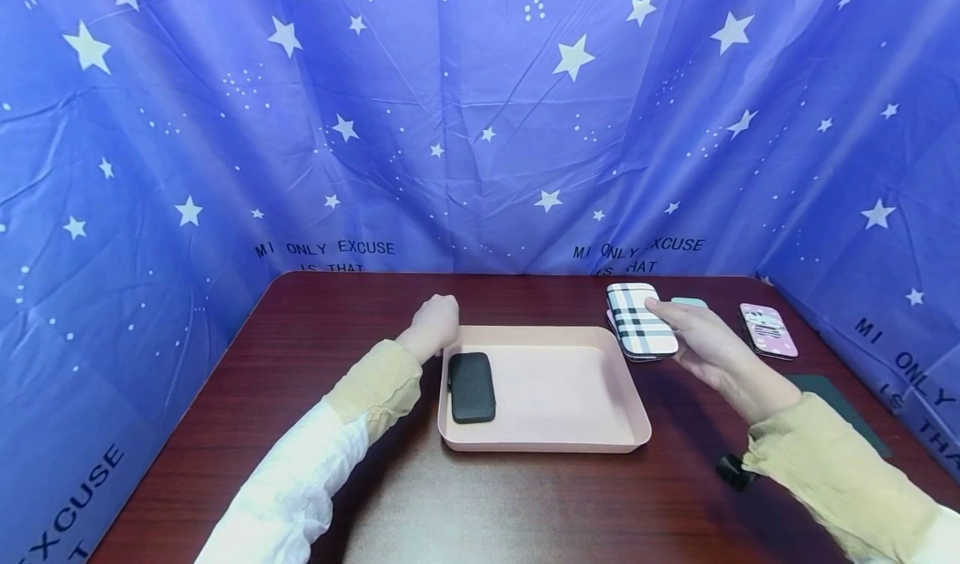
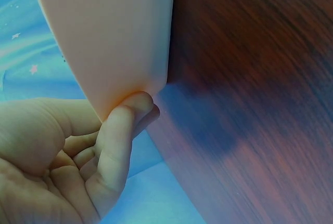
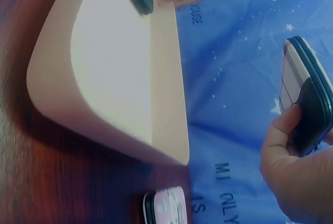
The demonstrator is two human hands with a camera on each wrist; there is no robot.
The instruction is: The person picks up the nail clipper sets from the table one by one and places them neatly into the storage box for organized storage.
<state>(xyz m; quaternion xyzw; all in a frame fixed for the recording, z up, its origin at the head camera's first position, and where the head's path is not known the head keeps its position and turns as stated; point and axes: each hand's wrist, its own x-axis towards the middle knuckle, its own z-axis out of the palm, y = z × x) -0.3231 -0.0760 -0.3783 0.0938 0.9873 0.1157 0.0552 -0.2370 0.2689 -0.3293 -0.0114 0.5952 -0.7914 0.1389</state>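
A pink rectangular tray [image 1: 555, 446] sits on the table, with a black case [image 1: 472, 387] lying along its left side. My left hand [image 1: 435, 324] pinches the tray's rim at the far left corner; the left wrist view shows thumb and fingers closed on that edge [image 2: 122, 52]. Beyond the tray's far right corner, my right hand [image 1: 708, 347] holds a white-and-black plaid case [image 1: 639, 321] with rounded corners. Its thumb lies on the case in the right wrist view, where the case [image 3: 309, 94] is up off the table with its dark edge showing.
A pink patterned case [image 1: 768, 331] lies at the table's right. Part of a light teal item [image 1: 688, 302] shows behind my right hand. Another pink case [image 3: 170, 206] lies beside the tray's right end. A dark green flat piece [image 1: 843, 410] is near the right edge. Blue star-printed curtains [image 1: 480, 89] surround the table.
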